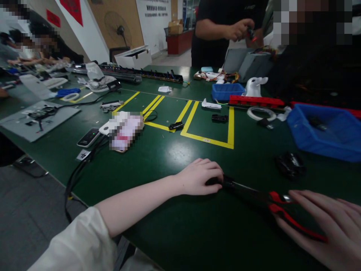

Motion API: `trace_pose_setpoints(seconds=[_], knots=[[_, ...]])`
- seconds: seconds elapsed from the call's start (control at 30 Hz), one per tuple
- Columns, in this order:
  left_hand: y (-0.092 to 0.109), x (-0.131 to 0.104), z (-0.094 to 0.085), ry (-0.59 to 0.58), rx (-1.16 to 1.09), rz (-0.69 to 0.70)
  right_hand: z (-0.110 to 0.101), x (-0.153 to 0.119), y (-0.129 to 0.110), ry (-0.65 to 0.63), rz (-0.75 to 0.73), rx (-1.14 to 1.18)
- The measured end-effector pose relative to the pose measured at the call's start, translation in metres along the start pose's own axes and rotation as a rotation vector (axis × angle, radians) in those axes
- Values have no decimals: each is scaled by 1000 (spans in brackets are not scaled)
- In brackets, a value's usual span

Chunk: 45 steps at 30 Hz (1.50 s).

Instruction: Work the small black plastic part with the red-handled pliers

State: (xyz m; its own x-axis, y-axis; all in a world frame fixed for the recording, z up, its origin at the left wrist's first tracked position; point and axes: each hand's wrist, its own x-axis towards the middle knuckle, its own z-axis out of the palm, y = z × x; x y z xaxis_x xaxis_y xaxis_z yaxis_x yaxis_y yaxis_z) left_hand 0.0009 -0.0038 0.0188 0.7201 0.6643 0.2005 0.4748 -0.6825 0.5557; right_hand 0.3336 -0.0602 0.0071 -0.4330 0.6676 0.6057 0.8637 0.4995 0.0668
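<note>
My left hand [201,177] reaches over the dark green table, its fingers wrapped round one end of a long, thin black part [242,187]. At the lower right, my right hand [329,226] holds red-handled pliers [296,220], whose head points left toward the black part. Blur and dark surroundings hide whether the pliers' jaws touch it. A black bundle [291,165] lies on the table above my right hand. Beyond my left hand are two small black pieces, one [176,126] on a yellow tape line and another [220,118] inside a taped rectangle.
Blue bins [327,131] [228,91] stand at the right and back. A phone [126,131], a power bank [88,137] and black cables lie left. A red strip [256,101] crosses the back right. Another person's hand [241,31] holds a tool across the table.
</note>
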Motion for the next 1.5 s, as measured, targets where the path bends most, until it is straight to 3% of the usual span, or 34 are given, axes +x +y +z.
trace_pose_setpoints(seconds=[0.2,0.57,0.63,0.97,1.17,1.5], knots=[[1,-1,0,3,4,-3,-8,10,-7,-27,-176,27],[2,0,3,14,5,7,-14,5,-10,-89,-94,165],[3,0,3,13,28,28,-14,6,-9,-39,-123,175],[4,-1,7,0,104,68,-10,8,-6,-11,-240,9],[7,0,6,-31,118,75,-14,9,-8,42,-132,14],[9,1,8,-40,130,82,-10,11,-12,55,-168,-39]])
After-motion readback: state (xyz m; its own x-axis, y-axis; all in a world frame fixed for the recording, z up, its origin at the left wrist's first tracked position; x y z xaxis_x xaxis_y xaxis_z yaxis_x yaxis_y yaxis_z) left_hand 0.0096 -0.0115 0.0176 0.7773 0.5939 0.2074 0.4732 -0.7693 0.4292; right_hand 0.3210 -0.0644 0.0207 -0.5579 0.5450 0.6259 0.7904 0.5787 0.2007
